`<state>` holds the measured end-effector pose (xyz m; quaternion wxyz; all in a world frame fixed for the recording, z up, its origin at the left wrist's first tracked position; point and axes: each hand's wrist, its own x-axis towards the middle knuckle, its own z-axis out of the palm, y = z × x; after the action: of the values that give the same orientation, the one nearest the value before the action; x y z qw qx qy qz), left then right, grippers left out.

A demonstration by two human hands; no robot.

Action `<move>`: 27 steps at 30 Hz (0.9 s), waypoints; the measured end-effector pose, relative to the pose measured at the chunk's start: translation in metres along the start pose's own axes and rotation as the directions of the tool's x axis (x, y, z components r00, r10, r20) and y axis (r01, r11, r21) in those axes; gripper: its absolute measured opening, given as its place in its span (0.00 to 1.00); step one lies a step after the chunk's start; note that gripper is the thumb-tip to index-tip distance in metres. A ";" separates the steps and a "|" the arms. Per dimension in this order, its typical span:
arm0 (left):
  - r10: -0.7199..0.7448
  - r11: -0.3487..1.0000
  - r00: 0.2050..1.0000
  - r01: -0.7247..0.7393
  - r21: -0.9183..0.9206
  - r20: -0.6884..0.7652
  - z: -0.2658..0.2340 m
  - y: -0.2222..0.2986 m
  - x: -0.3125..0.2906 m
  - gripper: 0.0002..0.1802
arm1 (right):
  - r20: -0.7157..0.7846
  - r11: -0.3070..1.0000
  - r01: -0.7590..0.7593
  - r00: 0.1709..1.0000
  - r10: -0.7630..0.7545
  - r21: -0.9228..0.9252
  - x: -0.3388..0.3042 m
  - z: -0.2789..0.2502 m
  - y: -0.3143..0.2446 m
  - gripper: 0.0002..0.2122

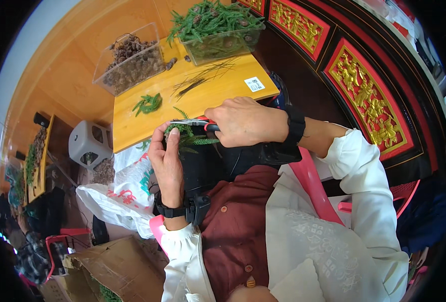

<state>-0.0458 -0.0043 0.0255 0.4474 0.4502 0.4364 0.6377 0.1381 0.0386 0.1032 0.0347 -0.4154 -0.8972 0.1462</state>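
Observation:
My right hand (245,121) is closed around the red-and-black handles of a pair of long-nosed pliers (188,122). Their metal jaws point left, toward the fingertips of my left hand (167,156). Between thumb and fingers my left hand pinches a green artificial sprig (183,132), whose fronds stick out to the right beneath the pliers. The jaws touch or lie just over the top of the sprig; exactly what they grip is too small to tell. On the yellow table (127,136), beyond my left hand, lies a curled green sprig (148,103).
Thin dark wires (197,83) lie across the table. At its far side stand a clear bin of pine cones (132,68) and a clear bin of green sprigs (218,38). A white plastic bag (122,196) hangs below my left wrist. A grey stool (89,143) and cardboard box (117,267) are at left.

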 end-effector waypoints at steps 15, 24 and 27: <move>-0.086 0.974 0.996 0.085 -0.212 0.004 -0.004 0.009 0.003 0.12 | 0.050 0.991 -0.040 0.998 0.034 0.130 0.004 0.002 0.007 0.19; -0.107 0.972 0.994 0.112 -0.206 0.037 -0.007 0.013 0.001 0.12 | 0.013 0.995 0.006 1.000 -0.007 0.099 0.006 0.001 0.005 0.16; -0.163 0.943 0.987 0.157 -0.294 0.004 -0.004 0.024 0.000 0.12 | 0.000 0.996 0.006 1.000 -0.006 0.088 0.006 -0.002 0.005 0.14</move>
<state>-0.0534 -0.0105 0.0477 0.5551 0.3355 0.3769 0.6613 0.1385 0.0463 0.1034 0.0535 -0.4107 -0.8911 0.1854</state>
